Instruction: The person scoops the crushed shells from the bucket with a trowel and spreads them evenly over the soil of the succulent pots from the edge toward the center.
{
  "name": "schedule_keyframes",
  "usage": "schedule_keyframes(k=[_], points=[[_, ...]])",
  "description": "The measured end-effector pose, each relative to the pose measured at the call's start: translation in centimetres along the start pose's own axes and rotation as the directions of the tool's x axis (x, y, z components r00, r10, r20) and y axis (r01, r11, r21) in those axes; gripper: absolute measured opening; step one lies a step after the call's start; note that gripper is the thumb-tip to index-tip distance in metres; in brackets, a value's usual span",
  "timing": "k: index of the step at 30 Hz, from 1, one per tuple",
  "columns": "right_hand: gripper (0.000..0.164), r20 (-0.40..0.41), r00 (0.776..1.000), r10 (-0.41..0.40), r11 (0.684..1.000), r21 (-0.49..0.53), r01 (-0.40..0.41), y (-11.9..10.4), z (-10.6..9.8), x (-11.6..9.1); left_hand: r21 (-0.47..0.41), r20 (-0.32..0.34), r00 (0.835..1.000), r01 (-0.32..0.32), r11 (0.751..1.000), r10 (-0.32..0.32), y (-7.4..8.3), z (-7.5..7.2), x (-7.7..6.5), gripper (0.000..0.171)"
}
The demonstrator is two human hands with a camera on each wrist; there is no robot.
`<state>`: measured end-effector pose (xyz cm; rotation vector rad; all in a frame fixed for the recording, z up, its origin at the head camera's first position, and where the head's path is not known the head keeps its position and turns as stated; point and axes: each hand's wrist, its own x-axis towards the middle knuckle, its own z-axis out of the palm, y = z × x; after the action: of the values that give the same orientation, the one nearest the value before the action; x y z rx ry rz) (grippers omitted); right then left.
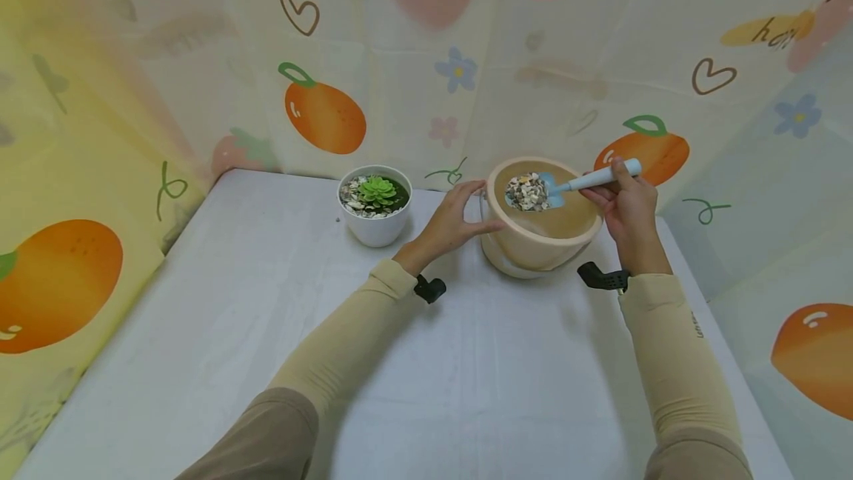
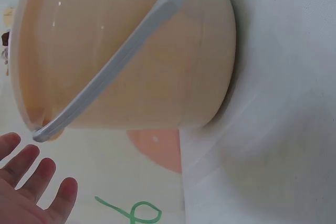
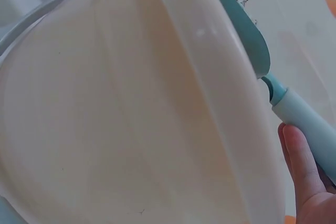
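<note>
My right hand [image 1: 629, 210] grips the pale blue handle [image 3: 310, 135] of a small blue trowel [image 1: 554, 191]. A heap of mixed light pebbles [image 1: 529, 192] fills the trowel's scoop, which is above the mouth of a beige bucket [image 1: 533, 261]. The bucket stands upright, its grey handle [image 2: 113, 69] lowered against the side. My left hand [image 1: 453, 221] is at the bucket's left side with thumb and fingers spread. In the left wrist view those fingers [image 2: 39, 179] are straight and near the rim; whether the thumb touches the bucket I cannot tell.
Left of the bucket stands a white pot [image 1: 375, 228] with a green succulent [image 1: 378, 190] and pale pebbles. A white cloth covers the table [image 1: 466, 376]. Behind it hangs a fruit-printed curtain [image 1: 400, 35], close to the table's back edge.
</note>
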<state>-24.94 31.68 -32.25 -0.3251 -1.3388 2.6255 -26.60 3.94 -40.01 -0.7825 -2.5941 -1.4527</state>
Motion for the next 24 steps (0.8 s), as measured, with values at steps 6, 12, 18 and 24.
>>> schedule_keyframes(k=[6,12,18,24], points=[[0.024,0.035,0.999,0.01,0.998,0.058,-0.012,0.1,0.5,0.0,-0.005,0.011,1.0,0.019,1.0,-0.019,0.1,-0.9,-0.4,0.086],[0.018,0.056,0.998,-0.009,0.997,0.074,0.005,0.5,0.7,0.1,-0.026,0.006,0.999,0.031,0.999,-0.031,0.2,-1.6,-0.6,0.085],[0.02,0.051,0.999,-0.005,0.997,0.083,0.0,0.6,1.1,0.0,-0.033,-0.017,1.0,0.007,0.999,-0.008,0.2,-2.1,-0.8,0.084],[0.016,0.04,0.999,-0.022,0.997,0.075,0.019,0.7,2.1,0.0,-0.009,-0.034,0.999,0.004,1.0,-0.005,0.2,-3.0,-1.1,0.084]])
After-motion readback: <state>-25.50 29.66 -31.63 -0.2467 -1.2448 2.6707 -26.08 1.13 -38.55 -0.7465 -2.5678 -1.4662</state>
